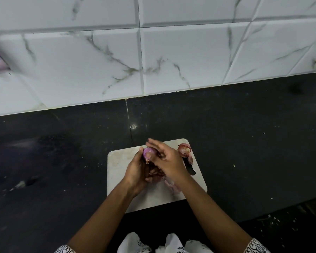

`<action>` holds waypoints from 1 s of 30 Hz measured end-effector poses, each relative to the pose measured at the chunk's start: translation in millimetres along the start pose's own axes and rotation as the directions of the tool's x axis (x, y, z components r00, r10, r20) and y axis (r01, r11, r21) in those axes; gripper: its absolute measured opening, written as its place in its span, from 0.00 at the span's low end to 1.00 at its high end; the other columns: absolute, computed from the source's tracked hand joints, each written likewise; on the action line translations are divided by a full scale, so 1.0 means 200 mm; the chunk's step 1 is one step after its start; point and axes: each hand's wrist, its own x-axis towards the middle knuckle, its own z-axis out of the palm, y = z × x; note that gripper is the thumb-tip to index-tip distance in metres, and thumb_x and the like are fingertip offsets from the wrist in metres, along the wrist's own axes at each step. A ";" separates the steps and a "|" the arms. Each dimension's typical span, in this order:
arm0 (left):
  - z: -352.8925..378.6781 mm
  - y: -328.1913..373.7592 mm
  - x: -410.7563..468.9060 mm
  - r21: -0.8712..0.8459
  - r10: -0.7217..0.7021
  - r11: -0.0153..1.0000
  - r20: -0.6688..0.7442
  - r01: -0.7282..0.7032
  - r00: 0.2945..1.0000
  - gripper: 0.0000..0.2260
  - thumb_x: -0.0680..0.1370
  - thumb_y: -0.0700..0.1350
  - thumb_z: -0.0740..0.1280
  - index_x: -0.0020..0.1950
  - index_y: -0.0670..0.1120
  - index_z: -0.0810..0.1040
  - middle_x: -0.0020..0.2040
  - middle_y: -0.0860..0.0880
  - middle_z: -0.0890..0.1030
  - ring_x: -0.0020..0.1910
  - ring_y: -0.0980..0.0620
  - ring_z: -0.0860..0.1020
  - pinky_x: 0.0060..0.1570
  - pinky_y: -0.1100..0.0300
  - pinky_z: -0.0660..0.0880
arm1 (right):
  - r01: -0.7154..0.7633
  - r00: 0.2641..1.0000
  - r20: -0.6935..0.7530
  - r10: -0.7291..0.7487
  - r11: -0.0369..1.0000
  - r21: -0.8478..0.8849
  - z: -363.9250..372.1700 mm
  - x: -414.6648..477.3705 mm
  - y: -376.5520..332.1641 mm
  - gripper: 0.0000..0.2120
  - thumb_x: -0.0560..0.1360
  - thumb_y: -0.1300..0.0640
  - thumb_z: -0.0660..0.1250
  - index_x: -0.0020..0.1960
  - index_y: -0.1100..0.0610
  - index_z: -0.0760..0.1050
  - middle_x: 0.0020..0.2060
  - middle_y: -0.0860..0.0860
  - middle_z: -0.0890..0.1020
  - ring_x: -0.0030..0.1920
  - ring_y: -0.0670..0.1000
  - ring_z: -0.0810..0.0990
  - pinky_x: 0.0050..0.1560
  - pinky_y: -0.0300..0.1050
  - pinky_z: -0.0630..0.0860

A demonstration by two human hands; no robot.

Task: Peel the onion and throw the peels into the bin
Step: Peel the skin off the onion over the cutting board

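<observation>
Head view, looking down at a black countertop (62,161) with a white marble-patterned tiled wall (98,61) behind it.

Cutting boards: 1. Pale cutting board (119,161) with rounded corners, flat on the counter, directly under both hands.

Onions: 1. Purple onion (148,152), held in the air just above the far half of the board. Smooth purple flesh is exposed on the upper side; a brownish root stub shows at its lower end.

Hands: 2, both on the onion.
- Left hand (137,173): fingers curled round the onion from the left and beneath, cupping it.
- Right hand (169,159): lies over the onion from the right, fingers stretched straight across the top (tips blurred), thumb tip pressed on the bare purple side. Fingers not curled.

Peel, 3 patches counted:
- curled reddish peel (184,149) on the far right corner of the board, apart from the hands;
- pale pink peels (171,185) on the board under the right wrist;
- brownish scraps (154,172) between the two palms; cannot tell whether held or lying on the board.

Dark shape (191,169) on the board beside the right wrist: 1, identity unclear.

Patterned black-and-white sleeve cuffs: 2, the left cuff (65,250) and right cuff (256,245).
</observation>
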 end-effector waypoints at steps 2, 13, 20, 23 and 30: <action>0.01 -0.01 0.00 0.004 0.009 1.000 0.008 -0.009 1.000 0.22 0.82 0.55 0.49 0.54 0.44 0.78 0.38 0.46 0.84 0.26 0.53 0.79 0.21 0.66 0.70 | 0.056 0.997 -0.049 -0.063 0.990 -0.127 0.03 -0.01 0.01 0.18 0.72 0.55 0.71 0.62 0.51 0.76 0.56 0.47 0.82 0.56 0.42 0.79 0.59 0.38 0.75; 0.00 -0.08 -0.03 0.004 0.041 0.999 -0.034 -0.041 0.999 0.19 0.82 0.54 0.50 0.56 0.47 0.77 0.42 0.45 0.83 0.39 0.50 0.79 0.32 0.62 0.68 | -0.058 0.921 -0.380 0.088 0.994 0.089 0.17 0.04 0.01 0.04 0.74 0.58 0.68 0.47 0.53 0.81 0.39 0.45 0.83 0.43 0.43 0.82 0.48 0.35 0.78; 0.00 -0.01 -0.05 -0.150 0.097 0.984 0.028 -0.092 0.995 0.17 0.77 0.51 0.49 0.46 0.44 0.74 0.31 0.45 0.77 0.24 0.54 0.71 0.23 0.69 0.62 | -0.245 0.941 -0.221 0.255 0.967 0.071 -0.05 0.07 0.09 0.17 0.75 0.71 0.59 0.46 0.51 0.79 0.43 0.48 0.82 0.39 0.49 0.80 0.44 0.45 0.77; -0.02 0.00 -0.04 -0.142 0.094 0.986 0.036 -0.088 0.995 0.19 0.76 0.52 0.48 0.46 0.44 0.75 0.34 0.45 0.76 0.27 0.54 0.68 0.25 0.65 0.56 | -0.146 0.976 -0.155 0.150 0.989 0.037 -0.08 0.04 0.03 0.15 0.76 0.67 0.61 0.51 0.49 0.78 0.50 0.42 0.80 0.49 0.44 0.80 0.46 0.37 0.78; -0.01 -0.01 -0.03 -0.156 0.126 0.982 0.112 -0.108 0.986 0.16 0.71 0.53 0.55 0.46 0.44 0.75 0.35 0.47 0.74 0.27 0.54 0.69 0.22 0.65 0.58 | 0.095 0.989 -0.109 -0.101 0.994 -0.057 -0.09 -0.06 -0.12 0.08 0.73 0.58 0.70 0.51 0.52 0.78 0.44 0.46 0.80 0.45 0.42 0.80 0.45 0.38 0.78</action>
